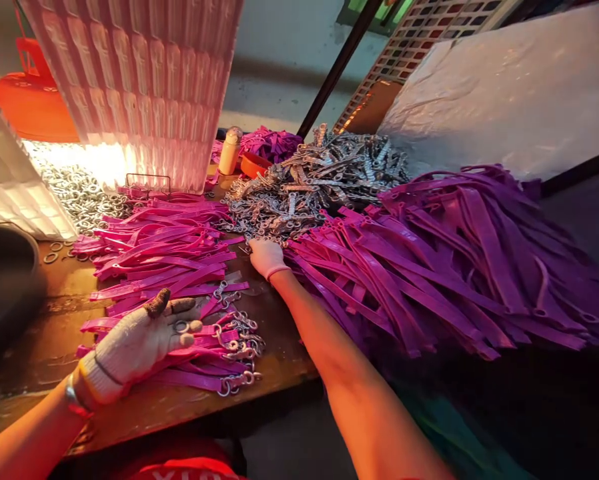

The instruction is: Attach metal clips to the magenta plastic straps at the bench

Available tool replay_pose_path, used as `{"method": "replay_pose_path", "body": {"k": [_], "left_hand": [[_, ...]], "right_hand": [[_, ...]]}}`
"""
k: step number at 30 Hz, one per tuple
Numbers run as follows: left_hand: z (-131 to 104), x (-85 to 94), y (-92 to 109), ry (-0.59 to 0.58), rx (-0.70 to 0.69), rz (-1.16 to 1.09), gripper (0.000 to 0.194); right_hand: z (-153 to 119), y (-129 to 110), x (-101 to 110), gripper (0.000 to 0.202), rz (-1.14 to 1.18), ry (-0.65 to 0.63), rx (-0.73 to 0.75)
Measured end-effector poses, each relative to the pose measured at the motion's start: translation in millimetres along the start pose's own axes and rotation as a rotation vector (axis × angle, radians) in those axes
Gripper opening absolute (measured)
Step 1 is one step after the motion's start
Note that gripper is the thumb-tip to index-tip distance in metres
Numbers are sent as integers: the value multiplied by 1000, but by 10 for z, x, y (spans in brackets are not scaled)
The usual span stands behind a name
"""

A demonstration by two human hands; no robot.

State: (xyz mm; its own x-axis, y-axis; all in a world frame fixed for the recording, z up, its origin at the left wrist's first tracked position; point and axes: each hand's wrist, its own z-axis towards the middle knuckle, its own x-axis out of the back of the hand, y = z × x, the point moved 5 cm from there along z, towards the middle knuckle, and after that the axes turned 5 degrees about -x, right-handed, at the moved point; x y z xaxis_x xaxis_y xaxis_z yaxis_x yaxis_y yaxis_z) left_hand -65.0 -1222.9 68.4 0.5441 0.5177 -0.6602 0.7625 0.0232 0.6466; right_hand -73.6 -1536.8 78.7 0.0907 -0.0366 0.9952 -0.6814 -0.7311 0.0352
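My left hand [139, 340], in a white glove with dirty fingertips, rests palm up over a heap of pink plastic straps [164, 260] and holds a small metal ring [182, 327] between thumb and fingers. Some straps near it carry metal clasps [239, 343]. My right hand [265, 257], also gloved, reaches forward and touches the near edge of a big pile of silver metal clasps [319, 177]; its fingers are curled into the pile and what they grip is hidden. A large heap of purple straps [454, 260] lies just right of that hand.
Loose metal rings [74, 190] lie at the back left under a bright lamp. A ribbed plastic sheet stack [144, 87] stands behind. A small bottle [229, 150] and orange tape roll [254, 165] sit by the clasps. The wooden table edge [189, 407] runs near me.
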Motion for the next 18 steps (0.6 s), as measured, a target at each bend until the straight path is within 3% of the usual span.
{"method": "replay_pose_path", "body": {"k": [3, 6, 10, 14, 16, 18], "left_hand": [[-20, -26, -41, -24, 4, -142, 52], [-64, 38, -49, 75, -72, -17, 55], [-94, 94, -67, 185, -86, 183, 51], [-83, 106, -24, 225, -145, 316, 48], [-70, 122, -24, 228, -181, 348, 47], [-51, 152, -57, 217, -213, 378, 45]], "right_hand": [[168, 55, -165, 37, 21, 4, -54], [161, 135, -191, 34, 55, 17, -69], [-7, 166, -31, 29, 95, 94, -36], [-462, -12, 107, 35, 152, 144, 46], [-845, -230, 143, 36, 241, 175, 207], [-1324, -515, 202, 34, 386, 253, 486]]}}
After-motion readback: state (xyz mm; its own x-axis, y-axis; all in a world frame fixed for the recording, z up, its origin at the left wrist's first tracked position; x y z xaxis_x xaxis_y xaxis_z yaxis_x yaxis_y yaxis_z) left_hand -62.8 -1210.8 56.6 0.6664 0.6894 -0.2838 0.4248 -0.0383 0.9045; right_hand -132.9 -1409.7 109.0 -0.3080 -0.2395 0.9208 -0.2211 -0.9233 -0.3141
